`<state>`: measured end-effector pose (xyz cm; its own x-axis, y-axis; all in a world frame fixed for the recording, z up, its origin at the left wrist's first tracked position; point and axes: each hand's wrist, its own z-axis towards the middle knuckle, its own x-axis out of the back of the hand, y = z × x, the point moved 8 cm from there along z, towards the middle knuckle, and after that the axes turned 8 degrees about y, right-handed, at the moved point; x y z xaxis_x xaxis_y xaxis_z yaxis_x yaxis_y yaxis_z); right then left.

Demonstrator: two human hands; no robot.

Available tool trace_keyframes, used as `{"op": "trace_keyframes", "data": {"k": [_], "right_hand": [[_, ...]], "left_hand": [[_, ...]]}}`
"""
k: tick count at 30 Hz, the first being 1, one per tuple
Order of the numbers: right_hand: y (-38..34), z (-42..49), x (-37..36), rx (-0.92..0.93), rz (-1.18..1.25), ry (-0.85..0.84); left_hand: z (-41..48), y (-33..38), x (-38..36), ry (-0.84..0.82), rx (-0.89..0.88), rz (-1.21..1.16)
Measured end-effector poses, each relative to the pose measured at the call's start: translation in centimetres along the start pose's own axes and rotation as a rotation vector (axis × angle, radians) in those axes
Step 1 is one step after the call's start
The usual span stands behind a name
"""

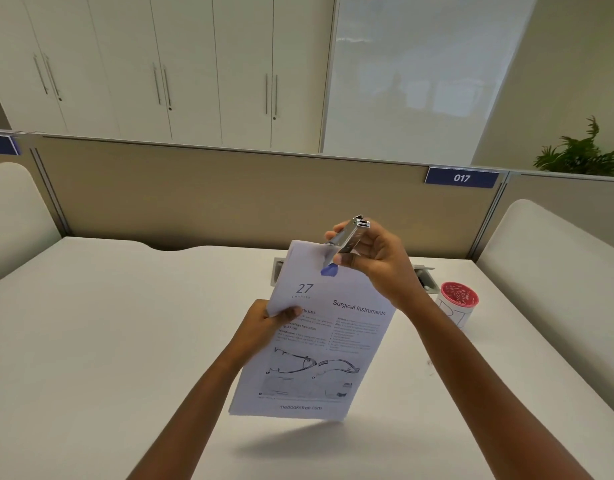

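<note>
From the head camera, the person holds a sheaf of printed papers (319,344) up off the white desk (125,341), in the middle of the scene, and its shadow falls on the desk surface just below its near edge. The left hand (269,322) grips the papers at their left edge, thumb curled over the front page, fingers hidden behind. The front page reads "Surgical Instruments" with a 27 above it, and the sheaf leans with its top to the far side. The right hand (374,261) is wrapped round a silver stapler (347,237), fingers and thumb closed on it, at the top far corner of the papers; the blue tip of the stapler lies against the page there. To the right on the desk, well apart from the hands, stands a white cup (456,308) with a red patterned top. Beyond runs a beige partition (229,195) bearing a blue plate (461,177) marked 017, with white cupboards (160,64) behind and a green plant (582,152) at far right.
</note>
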<state>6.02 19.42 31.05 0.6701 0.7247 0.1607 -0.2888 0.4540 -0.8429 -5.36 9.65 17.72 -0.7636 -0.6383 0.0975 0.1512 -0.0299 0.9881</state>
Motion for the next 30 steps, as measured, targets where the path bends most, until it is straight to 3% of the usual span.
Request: {"op": "trace_keyframes", "data": {"k": [15,30], "right_hand": [[-1.8,0.7,-2.4,-0.042,-0.219,-0.164],[-2.7,0.6,-2.5,-0.044,-0.259,-0.15]], "left_hand": [[0.0,0.4,-0.9,-0.025,-0.03,0.165],[0.0,0.3,-1.0,-0.043,-0.039,0.182]]}}
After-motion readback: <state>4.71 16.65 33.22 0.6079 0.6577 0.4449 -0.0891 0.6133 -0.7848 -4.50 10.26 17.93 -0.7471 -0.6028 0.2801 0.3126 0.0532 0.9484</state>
